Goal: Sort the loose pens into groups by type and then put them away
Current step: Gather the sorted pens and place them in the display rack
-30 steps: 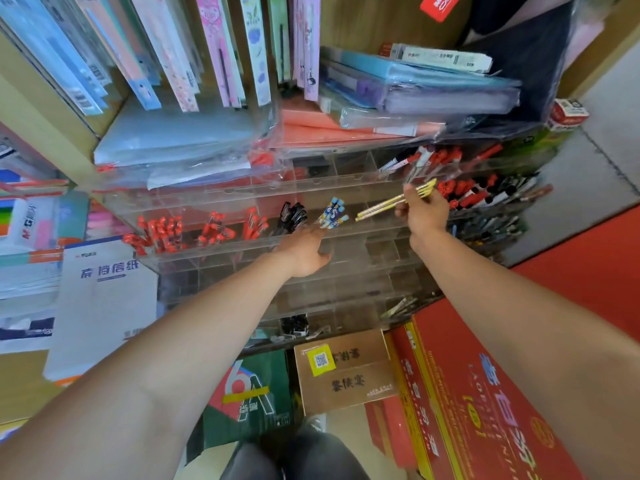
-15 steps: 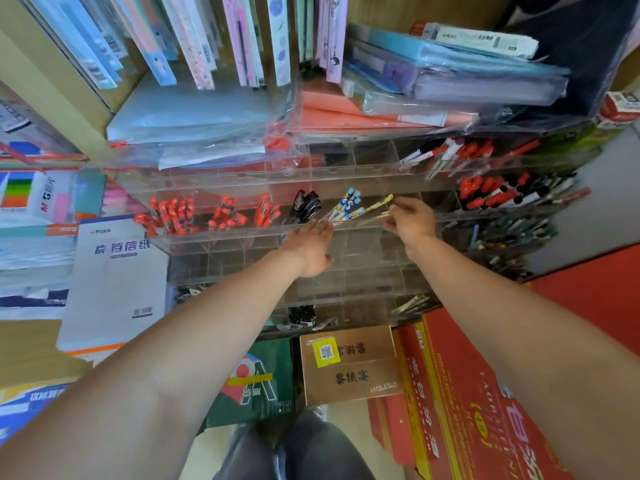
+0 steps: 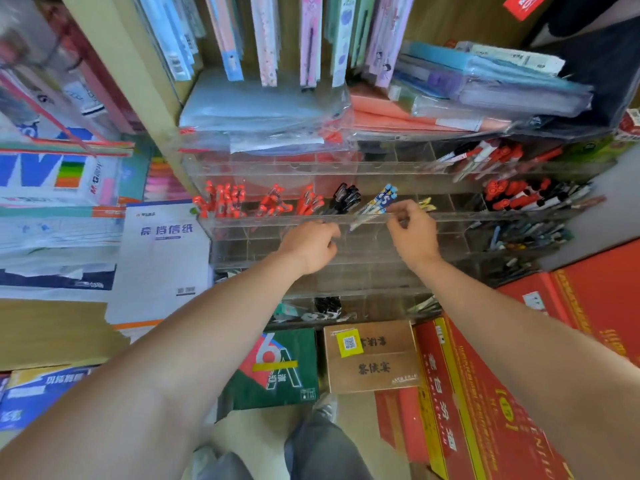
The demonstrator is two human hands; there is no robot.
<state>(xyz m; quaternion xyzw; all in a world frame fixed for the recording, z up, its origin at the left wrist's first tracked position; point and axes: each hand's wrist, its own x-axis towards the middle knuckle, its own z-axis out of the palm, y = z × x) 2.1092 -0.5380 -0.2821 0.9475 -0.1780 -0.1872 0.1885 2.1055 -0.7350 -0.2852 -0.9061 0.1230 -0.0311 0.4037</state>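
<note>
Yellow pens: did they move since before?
Yes. The yellow pens moved left and down, closer to the blue pens, now right beside them, held by the right hand.

One camera sits on the person's head and looks forward and steeply down along both bare forearms. The left hand (image 3: 309, 245) and right hand (image 3: 412, 234) land near mid-frame, close to the lens, at the clear acrylic pen rack (image 3: 277, 221) straight ahead. The wide lens tilts the shelf post (image 3: 138, 98) at the left, and takes in hanging packets (image 3: 266, 36) along the top and a trouser leg (image 3: 322, 445) at the bottom edge.
</note>
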